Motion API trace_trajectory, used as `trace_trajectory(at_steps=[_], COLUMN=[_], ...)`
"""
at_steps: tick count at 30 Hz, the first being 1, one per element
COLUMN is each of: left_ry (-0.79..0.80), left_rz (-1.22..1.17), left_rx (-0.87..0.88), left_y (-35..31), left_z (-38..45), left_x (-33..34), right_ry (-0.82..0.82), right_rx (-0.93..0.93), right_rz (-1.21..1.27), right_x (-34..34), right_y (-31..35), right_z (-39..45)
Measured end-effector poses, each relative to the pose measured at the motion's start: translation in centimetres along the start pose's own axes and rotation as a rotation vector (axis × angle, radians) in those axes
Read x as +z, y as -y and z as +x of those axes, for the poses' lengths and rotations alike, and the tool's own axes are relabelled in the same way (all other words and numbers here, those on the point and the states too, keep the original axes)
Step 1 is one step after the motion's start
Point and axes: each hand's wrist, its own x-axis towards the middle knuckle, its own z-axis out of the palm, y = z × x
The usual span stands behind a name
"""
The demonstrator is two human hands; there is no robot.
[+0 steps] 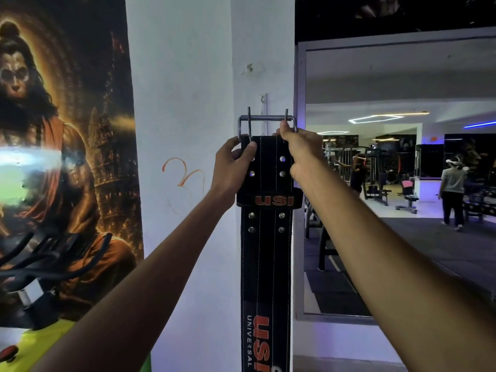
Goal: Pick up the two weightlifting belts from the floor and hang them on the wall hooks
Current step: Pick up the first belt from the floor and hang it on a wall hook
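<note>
Two hands [233, 159] [298, 149] grip stitched black belt [265, 253] | steel buckle [267, 122] | hook [264, 99]

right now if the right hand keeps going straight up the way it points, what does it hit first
Probably the buckle's top bar: the right hand grips the belt just beneath it, fingertips already at the frame. Above that is the small wall hook, though depth is unclear.

place: gym; evidence: weight machines [375, 167] and benches [408, 202] (in wall mirror [402, 76]); weightlifting belt [265, 251]
</note>
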Motion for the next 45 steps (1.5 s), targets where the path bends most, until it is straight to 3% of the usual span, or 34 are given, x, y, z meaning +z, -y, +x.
trace_trajectory(at_steps=[4,6,12,16,24,28,30,37,45], left_ry=[0.279,0.335,0.113,0.071,0.193,0.414,0.440,0.256,0.391], left_rz=[0.046,0.055,-0.012,0.043,0.080,0.141,0.126,-0.004,0.140], left_rx=[-0.033,-0.048,0.006,-0.031,-0.326,-0.453,-0.448,-0.218,-0.376], left_y=[1.5,2.7,4.7,7.3,15.0,17.5,16.7,10.8,18.8], left_z=[-2.0,-3.1,-6.1,-8.1,-14.2,-16.1,-15.3,-9.1,-16.4], left_x=[-1.5,-2.1,-1.1,-1.2,-1.9,-2.9,-2.9,-1.2,-2.4], right_ry=[-0.017,-0.019,-0.021,-0.014,-0.037,-0.045,-0.043,-0.051,-0.068], right_rx=[-0.029,-0.032,-0.048,-0.035,-0.055,-0.066,-0.067,-0.071,-0.084], right_rz=[0.008,0.001,-0.005,-0.034,0.009,-0.022,-0.023,-0.028,-0.010], right_x=[-0.2,-0.5,-0.7,-1.2,-1.5,-1.8,-1.9,-1.9,-2.0], right_y=[-0.2,-0.2,-0.7,-0.7,-0.2,-0.5,-0.6,-0.7,-0.7], right_z=[-0.3,-0.3,-0.6,-0.7,1.1,1.6,1.7,1.9,1.6])
